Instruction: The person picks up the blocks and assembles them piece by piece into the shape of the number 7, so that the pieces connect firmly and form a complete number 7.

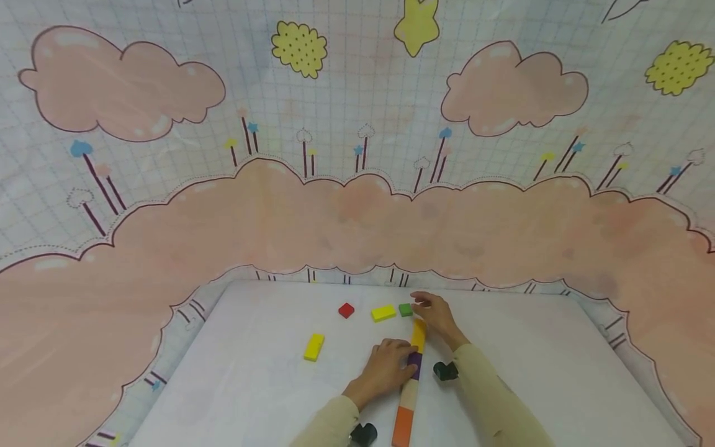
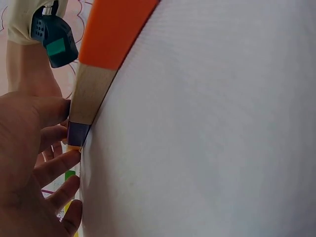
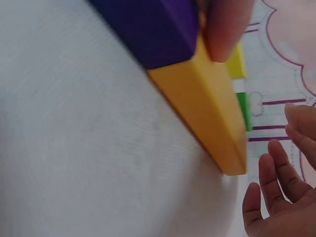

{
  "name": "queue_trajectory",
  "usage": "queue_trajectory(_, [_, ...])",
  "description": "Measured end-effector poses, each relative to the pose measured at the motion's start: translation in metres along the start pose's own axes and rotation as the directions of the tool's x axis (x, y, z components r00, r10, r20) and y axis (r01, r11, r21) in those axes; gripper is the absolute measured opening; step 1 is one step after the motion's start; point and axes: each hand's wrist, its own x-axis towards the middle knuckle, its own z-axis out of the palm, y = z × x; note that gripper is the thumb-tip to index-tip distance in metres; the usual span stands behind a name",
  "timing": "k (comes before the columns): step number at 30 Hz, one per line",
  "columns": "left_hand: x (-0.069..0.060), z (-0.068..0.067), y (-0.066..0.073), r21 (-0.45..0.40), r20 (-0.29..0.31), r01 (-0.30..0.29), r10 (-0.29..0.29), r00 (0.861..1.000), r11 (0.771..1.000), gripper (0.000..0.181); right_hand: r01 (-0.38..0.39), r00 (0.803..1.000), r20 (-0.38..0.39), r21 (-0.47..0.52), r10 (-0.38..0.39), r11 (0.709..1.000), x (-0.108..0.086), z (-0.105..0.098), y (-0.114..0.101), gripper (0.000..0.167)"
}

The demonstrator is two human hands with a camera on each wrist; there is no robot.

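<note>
A straight row of blocks runs away from the near edge: an orange block point(image 1: 403, 427), a beige block point(image 1: 409, 396), a purple block point(image 1: 415, 366) and a yellow-orange block point(image 1: 418, 332). My left hand point(image 1: 382, 371) lies along the row's left side, its thumb and a finger touching it around the purple block point(image 2: 78, 133). Beside the far end, my right hand point(image 1: 437, 318) has its fingers loosely bent next to a small green block point(image 1: 405, 310). In the right wrist view my right hand point(image 3: 286, 197) stands clear of the yellow-orange block point(image 3: 202, 108).
Left of the green block lie a yellow block point(image 1: 383, 313) and a red block point(image 1: 346, 310). Another yellow block point(image 1: 314, 347) sits farther left on the white table point(image 1: 251, 385). Dark devices point(image 1: 445, 371) are at both wrists. A patterned backdrop point(image 1: 357, 223) rises behind.
</note>
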Motion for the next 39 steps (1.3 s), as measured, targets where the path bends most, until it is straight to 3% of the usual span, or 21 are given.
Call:
queue_trajectory(14, [0.001,0.000,-0.001,-0.005,-0.006,-0.008,0.008,1.000,1.000,0.042,-0.063,0.997,0.043,0.016,0.062,0.998,0.004,0.011,0.004,0.034])
queue_trajectory(24, [0.000,-0.002,0.001,-0.015,0.000,-0.001,0.001,1.000,1.000,0.042,-0.088,0.995,0.043,-0.035,0.089,0.996,0.003,0.016,0.004,0.037])
queue_trajectory(39, [-0.001,-0.001,-0.001,-0.033,0.005,0.008,-0.008,1.000,0.999,0.041,-0.057,0.998,0.032,-0.043,0.058,0.997,0.005,0.018,0.006,0.033])
